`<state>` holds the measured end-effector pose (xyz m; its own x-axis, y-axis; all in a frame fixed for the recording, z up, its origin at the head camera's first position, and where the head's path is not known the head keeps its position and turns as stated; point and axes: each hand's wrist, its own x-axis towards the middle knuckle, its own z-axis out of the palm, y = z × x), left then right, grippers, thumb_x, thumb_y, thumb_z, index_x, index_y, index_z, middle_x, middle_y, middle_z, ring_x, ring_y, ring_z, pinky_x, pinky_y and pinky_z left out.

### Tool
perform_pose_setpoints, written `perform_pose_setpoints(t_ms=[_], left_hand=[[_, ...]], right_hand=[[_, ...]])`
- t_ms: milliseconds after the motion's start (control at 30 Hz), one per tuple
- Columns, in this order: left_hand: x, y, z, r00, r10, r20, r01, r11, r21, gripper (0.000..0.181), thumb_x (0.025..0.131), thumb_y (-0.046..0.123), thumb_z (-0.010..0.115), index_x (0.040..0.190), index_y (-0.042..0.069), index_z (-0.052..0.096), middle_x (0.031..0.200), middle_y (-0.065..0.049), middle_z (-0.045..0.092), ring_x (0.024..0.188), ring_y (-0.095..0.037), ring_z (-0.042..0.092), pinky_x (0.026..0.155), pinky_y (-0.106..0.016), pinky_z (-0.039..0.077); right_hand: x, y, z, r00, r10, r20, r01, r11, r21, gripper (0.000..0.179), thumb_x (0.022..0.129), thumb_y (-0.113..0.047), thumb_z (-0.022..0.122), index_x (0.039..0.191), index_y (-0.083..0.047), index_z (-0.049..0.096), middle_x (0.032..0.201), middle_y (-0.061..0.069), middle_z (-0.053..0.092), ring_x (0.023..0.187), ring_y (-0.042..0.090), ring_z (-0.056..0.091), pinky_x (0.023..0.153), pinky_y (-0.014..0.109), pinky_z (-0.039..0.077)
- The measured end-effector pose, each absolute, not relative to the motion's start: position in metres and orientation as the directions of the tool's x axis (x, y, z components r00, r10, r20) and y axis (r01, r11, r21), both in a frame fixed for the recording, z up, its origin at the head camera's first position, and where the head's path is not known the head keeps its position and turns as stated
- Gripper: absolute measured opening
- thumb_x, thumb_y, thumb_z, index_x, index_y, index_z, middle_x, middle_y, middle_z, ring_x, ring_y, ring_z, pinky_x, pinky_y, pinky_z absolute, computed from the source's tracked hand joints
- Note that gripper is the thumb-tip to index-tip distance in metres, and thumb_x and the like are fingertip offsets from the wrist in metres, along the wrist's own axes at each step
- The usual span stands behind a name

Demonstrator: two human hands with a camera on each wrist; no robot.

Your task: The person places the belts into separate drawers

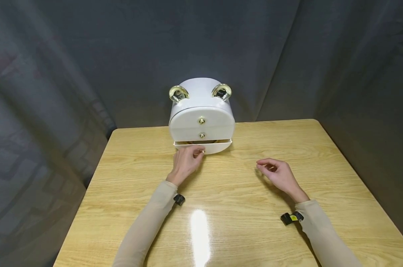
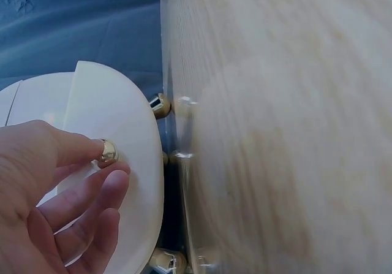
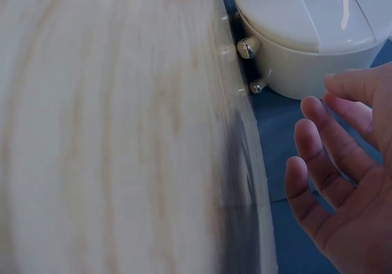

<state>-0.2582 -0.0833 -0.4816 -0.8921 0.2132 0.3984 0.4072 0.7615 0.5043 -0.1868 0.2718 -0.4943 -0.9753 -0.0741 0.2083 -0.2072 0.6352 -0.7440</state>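
A white rounded box with drawers (image 1: 201, 94) stands at the back of the table, and its lowest drawer (image 1: 218, 148) is pulled partway out. My left hand (image 1: 185, 162) pinches the small gold knob (image 2: 108, 154) on that drawer between thumb and forefinger, the other fingers loosely bent below it. Above, the two other drawer fronts sit flush, each with a gold knob (image 1: 202, 121). Hovering over the table to the right of the box, my right hand (image 1: 281, 176) holds nothing, its fingers relaxed and slightly bent.
Two gold ring-shaped pieces (image 1: 178, 94) rise from the top of the box. Gold ball feet (image 2: 160, 106) support it on the wooden table (image 1: 241, 226). Dark grey curtains (image 1: 121, 55) hang behind and along both sides of the table.
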Motion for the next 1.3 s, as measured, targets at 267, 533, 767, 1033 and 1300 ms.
perform_pose_setpoints(t_ms=[267, 533, 767, 1033, 1300], left_hand=[[-0.2616, -0.0819, -0.4774, -0.897, 0.209, 0.390, 0.399, 0.761, 0.512, 0.020, 0.097, 0.021, 0.074, 0.114, 0.025, 0.083, 0.102, 0.005, 0.084, 0.080, -0.012, 0.077, 0.059, -0.031, 0.050], [-0.2646, -0.0842, -0.4760, -0.908, 0.202, 0.368, 0.381, 0.762, 0.524, 0.020, 0.097, 0.022, 0.074, 0.114, 0.026, 0.083, 0.101, 0.006, 0.084, 0.085, -0.011, 0.079, 0.062, -0.034, 0.053], [-0.2650, -0.0860, -0.4752, -0.916, 0.190, 0.352, 0.365, 0.757, 0.541, 0.020, 0.097, 0.023, 0.073, 0.114, 0.027, 0.083, 0.102, 0.005, 0.084, 0.086, -0.012, 0.080, 0.064, -0.035, 0.054], [-0.2651, -0.0869, -0.4727, -0.919, 0.181, 0.349, 0.358, 0.756, 0.548, 0.018, 0.096, 0.023, 0.074, 0.111, 0.026, 0.083, 0.099, 0.005, 0.084, 0.087, -0.014, 0.081, 0.062, -0.036, 0.053], [-0.2648, -0.0865, -0.4722, -0.922, 0.156, 0.355, 0.341, 0.760, 0.553, 0.017, 0.095, 0.024, 0.075, 0.109, 0.026, 0.083, 0.098, 0.005, 0.084, 0.086, -0.017, 0.080, 0.058, -0.034, 0.050]], right_hand=[[-0.1880, 0.2706, -0.4946, -0.972, -0.080, 0.219, -0.220, 0.629, -0.745, 0.024, 0.102, -0.023, 0.074, 0.119, -0.008, 0.080, 0.105, 0.010, 0.081, 0.080, 0.007, 0.067, 0.071, 0.021, 0.054], [-0.1867, 0.2686, -0.4935, -0.974, -0.084, 0.211, -0.216, 0.626, -0.749, 0.025, 0.103, -0.024, 0.073, 0.121, -0.007, 0.079, 0.108, 0.012, 0.080, 0.081, 0.010, 0.068, 0.071, 0.022, 0.054], [-0.1857, 0.2674, -0.4932, -0.976, -0.083, 0.199, -0.206, 0.634, -0.746, 0.026, 0.103, -0.026, 0.072, 0.121, -0.008, 0.079, 0.110, 0.012, 0.080, 0.083, 0.009, 0.067, 0.073, 0.022, 0.054], [-0.1847, 0.2659, -0.4932, -0.977, -0.080, 0.198, -0.203, 0.631, -0.749, 0.026, 0.103, -0.026, 0.072, 0.121, -0.008, 0.080, 0.108, 0.012, 0.080, 0.082, 0.010, 0.066, 0.071, 0.022, 0.053], [-0.1840, 0.2648, -0.4936, -0.976, -0.077, 0.203, -0.205, 0.634, -0.746, 0.025, 0.102, -0.025, 0.073, 0.120, -0.008, 0.080, 0.107, 0.011, 0.080, 0.081, 0.009, 0.065, 0.071, 0.021, 0.052]])
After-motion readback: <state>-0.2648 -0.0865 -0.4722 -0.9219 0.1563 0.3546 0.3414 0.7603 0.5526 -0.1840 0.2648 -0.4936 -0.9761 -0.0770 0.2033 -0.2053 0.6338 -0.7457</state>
